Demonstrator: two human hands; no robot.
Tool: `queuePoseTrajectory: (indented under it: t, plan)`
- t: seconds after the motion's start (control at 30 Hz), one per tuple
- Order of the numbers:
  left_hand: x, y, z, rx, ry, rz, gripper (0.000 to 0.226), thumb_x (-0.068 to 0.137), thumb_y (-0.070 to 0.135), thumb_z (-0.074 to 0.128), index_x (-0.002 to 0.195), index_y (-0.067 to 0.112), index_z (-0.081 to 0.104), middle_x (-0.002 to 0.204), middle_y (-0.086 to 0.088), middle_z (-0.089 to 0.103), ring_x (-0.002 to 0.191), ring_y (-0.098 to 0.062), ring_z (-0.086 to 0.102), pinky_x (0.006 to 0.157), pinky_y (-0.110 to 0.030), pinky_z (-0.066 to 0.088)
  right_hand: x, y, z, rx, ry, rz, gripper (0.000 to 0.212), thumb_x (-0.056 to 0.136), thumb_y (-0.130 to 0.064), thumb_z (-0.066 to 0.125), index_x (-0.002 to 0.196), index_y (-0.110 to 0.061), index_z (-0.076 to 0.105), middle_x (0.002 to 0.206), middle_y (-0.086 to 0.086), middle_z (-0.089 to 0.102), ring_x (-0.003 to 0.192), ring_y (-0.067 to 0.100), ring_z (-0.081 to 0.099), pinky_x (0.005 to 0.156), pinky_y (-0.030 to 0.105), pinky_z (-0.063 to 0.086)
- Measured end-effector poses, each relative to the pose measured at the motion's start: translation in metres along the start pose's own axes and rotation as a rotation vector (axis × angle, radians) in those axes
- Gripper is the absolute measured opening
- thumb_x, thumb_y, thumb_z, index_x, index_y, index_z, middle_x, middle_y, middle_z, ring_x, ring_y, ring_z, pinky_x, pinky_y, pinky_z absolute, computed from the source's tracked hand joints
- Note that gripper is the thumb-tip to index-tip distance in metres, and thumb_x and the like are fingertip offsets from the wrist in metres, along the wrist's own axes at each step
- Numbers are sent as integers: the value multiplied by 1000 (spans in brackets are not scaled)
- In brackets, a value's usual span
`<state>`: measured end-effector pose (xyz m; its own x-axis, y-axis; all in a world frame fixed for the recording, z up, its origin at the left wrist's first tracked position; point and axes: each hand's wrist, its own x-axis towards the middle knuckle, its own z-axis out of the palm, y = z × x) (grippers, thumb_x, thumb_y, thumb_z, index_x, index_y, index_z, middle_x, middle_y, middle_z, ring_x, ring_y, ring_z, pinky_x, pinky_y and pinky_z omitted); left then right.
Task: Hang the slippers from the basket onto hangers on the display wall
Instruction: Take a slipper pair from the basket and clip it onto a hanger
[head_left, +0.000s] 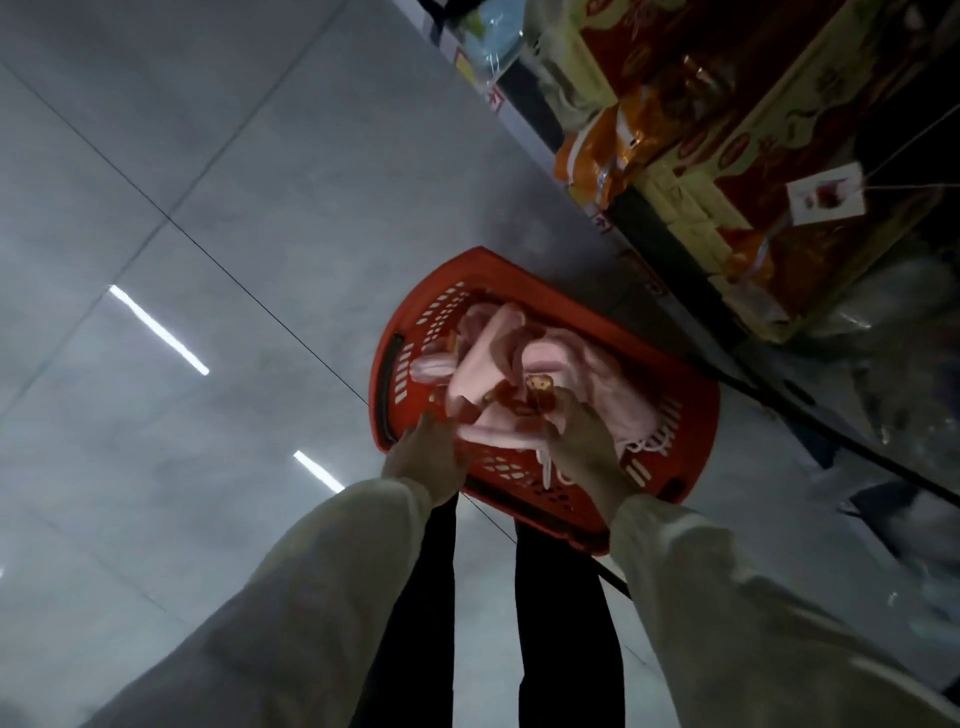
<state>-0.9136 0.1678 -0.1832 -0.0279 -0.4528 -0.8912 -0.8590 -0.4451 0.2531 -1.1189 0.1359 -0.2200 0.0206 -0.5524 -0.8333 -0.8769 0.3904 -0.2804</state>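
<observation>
in the head view we are looking down at a red plastic shopping basket (478, 255) with slotted walls, which is standing on the grey tiled floor (208, 208) just beside the foot of a shop shelf (670, 244). the pink fluffy slippers (483, 364) are lying heaped inside the basket, filling most of it, with a small brown and gold ornament (537, 385) showing on top of the pile.

we are reaching both arms, in pale cream sleeves, down into the basket. our left hand (428, 457) is hovering at the near left rim with its fingertips at the edge of the slippers; the blur is hiding the fingers, so we cannot tell whether it is gripping anything. our right hand (584, 447) is lying on the pile just beside the ornament, its fingers curling down around the pink material.

on the shelf, red and yellow cartons (753, 130) are standing beside orange packets (597, 150), and a white tag (826, 200) is hanging in front of them.
</observation>
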Motion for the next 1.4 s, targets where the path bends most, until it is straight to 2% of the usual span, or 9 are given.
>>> queuePoseTrajectory:
  t: [0.23, 0.43, 0.57, 0.67, 0.77, 0.97, 1.2, 1.3, 1.4]
  plan:
    - [9, 1, 6, 29, -27, 14, 49, 100, 29, 50, 148, 23, 41, 148, -6, 44, 132, -34, 49, 109, -50, 43, 41, -9, 32, -374, 55, -92, 80, 90, -13, 62, 155, -31, 20, 162, 8, 8, 132, 32, 39, 102, 43, 42]
    - [5, 0, 10, 72, -48, 11, 46, 101, 31, 51, 145, 20, 44, 148, -4, 46, 134, -31, 48, 111, -50, 41, 52, -7, 35, -275, 53, -100, 81, 92, -16, 61, 158, -29, 15, 166, 9, -3, 137, 32, 40, 107, 41, 42]
    - [1, 4, 12, 65, -38, 25, 45, 100, 31, 53, 143, 20, 45, 147, -4, 45, 132, -29, 49, 110, -47, 42, 52, -3, 37, -378, 86, -70, 81, 93, -17, 60, 157, -37, 14, 161, 23, 10, 118, 34, 59, 93, 40, 51]
    - [-2, 7, 14, 51, -24, 56, 45, 99, 30, 55, 142, 19, 47, 147, -3, 45, 132, -29, 50, 110, -49, 43, 56, 1, 30, -424, 127, -81, 79, 95, -22, 58, 157, -36, 11, 159, 12, 27, 136, 31, 42, 102, 39, 44]
    - [-5, 8, 18, 50, -20, 85, 46, 99, 30, 55, 143, 19, 45, 148, -3, 45, 132, -28, 50, 110, -49, 43, 62, -1, 22, -501, 106, -118, 68, 99, -30, 53, 157, -27, 18, 155, 12, 35, 133, 30, 45, 101, 40, 46]
    - [0, 10, 28, 68, 23, 138, 48, 96, 29, 58, 141, 18, 46, 149, -6, 42, 128, -33, 52, 105, -49, 47, 62, 8, 19, -357, 101, 28, 71, 97, -16, 54, 157, -16, 16, 149, 17, 42, 129, 31, 49, 94, 39, 46]
    - [20, 22, 48, 336, -214, 233, 39, 94, 37, 56, 133, 41, 56, 165, -7, -7, 147, -39, 18, 112, -49, 37, 13, 57, 14, 32, 96, 125, 78, 85, -22, 65, 152, -19, 24, 126, 15, 62, 110, 36, 64, 90, 45, 54]
    - [26, 30, 55, 266, -322, 184, 32, 92, 35, 58, 124, 41, 63, 165, -9, -5, 148, -42, 20, 113, -46, 37, -11, 74, 14, 106, 102, 72, 68, 83, -20, 73, 142, -18, 40, 113, 10, 70, 105, 32, 67, 85, 37, 52]
    - [26, 37, 62, 212, -341, 161, 30, 88, 34, 64, 118, 31, 61, 158, -12, 16, 138, -42, 33, 106, -43, 43, -26, 84, 12, 199, 96, 95, 70, 79, -24, 81, 139, -20, 45, 112, 7, 72, 107, 31, 66, 87, 38, 52]
